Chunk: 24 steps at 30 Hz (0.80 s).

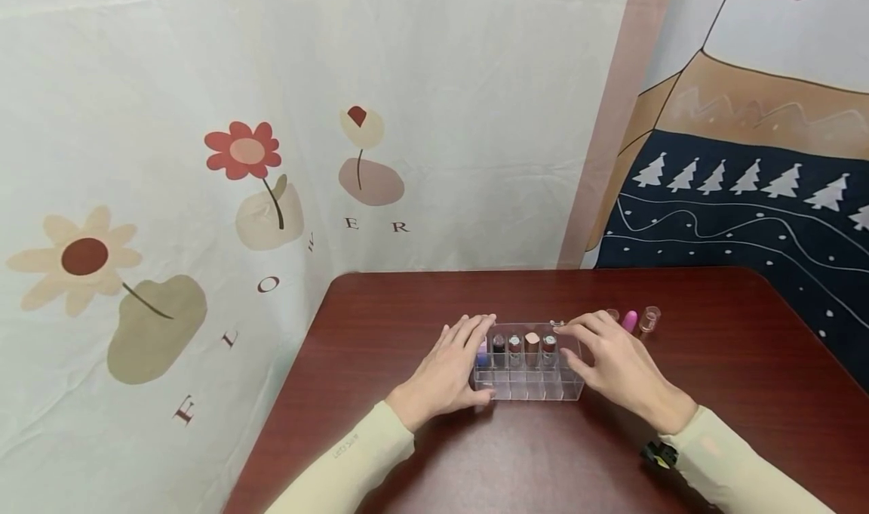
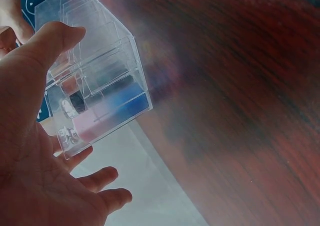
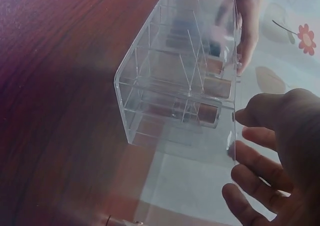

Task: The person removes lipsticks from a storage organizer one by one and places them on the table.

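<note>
A clear plastic lipstick organizer [image 1: 528, 389] stands on the table, with several lipsticks upright in its back row; its front slots look vacant. At the left end is a pink-and-blue tube [image 2: 112, 111], beside a peach-topped lipstick [image 1: 532, 348] and clear-capped ones. My left hand [image 1: 448, 367] lies along the organizer's left end, thumb at the front, the other fingers spread toward the back. At the back right corner, my right hand [image 1: 614, 363] has its fingertips by the top edge and the thumb near the side, fingers loosely bent. Exact contact is hard to tell.
Behind my right hand lie a bright pink tube [image 1: 630, 321] and a clear-capped lipstick [image 1: 649, 318]; another piece is partly hidden by the fingers. The reddish-brown table [image 1: 380, 310] meets a printed cloth [image 1: 462, 121] at the back and left.
</note>
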Each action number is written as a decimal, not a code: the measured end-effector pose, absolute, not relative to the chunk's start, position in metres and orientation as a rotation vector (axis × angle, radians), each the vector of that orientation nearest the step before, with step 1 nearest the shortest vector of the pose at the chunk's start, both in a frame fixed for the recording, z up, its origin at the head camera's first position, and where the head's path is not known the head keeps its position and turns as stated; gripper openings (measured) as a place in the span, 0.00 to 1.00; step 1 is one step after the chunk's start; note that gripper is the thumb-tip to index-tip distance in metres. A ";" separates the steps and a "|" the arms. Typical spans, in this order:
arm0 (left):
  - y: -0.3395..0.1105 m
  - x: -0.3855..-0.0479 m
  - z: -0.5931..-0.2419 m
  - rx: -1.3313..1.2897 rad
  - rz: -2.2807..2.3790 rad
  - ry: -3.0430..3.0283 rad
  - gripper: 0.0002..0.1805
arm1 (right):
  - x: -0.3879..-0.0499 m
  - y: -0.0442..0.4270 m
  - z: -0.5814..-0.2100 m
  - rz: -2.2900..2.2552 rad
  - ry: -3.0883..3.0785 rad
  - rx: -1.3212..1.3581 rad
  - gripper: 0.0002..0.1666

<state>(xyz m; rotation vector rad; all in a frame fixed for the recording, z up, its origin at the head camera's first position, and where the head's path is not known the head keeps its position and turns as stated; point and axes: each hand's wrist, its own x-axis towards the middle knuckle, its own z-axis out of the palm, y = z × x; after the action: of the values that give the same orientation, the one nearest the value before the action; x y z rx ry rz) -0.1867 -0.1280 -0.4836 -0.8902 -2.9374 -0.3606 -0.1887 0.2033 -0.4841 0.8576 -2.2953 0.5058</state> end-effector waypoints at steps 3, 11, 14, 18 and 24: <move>-0.128 -0.187 -0.484 -0.893 -0.360 -2.937 0.72 | -0.189 0.202 -0.484 0.482 -2.316 0.847 0.24; -0.128 -0.189 -0.486 -0.899 -0.347 -2.928 0.73 | -0.190 0.197 -0.485 0.443 -2.353 0.815 0.23; -0.128 -0.189 -0.486 -0.899 -0.347 -2.931 0.73 | -0.191 0.195 -0.486 0.427 -2.349 0.809 0.23; -0.128 -0.189 -0.486 -0.896 -0.356 -2.933 0.73 | -0.192 0.192 -0.488 0.409 -2.340 0.791 0.23; -0.128 -0.189 -0.485 -0.898 -0.354 -2.931 0.72 | -0.191 0.185 -0.490 0.388 -2.350 0.748 0.24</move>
<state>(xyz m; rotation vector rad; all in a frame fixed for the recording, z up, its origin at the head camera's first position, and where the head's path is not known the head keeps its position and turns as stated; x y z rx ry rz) -0.1885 -0.1281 -0.4847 -0.8985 -2.9307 -0.3536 -0.1914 0.1849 -0.4903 0.7475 -2.3501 0.3885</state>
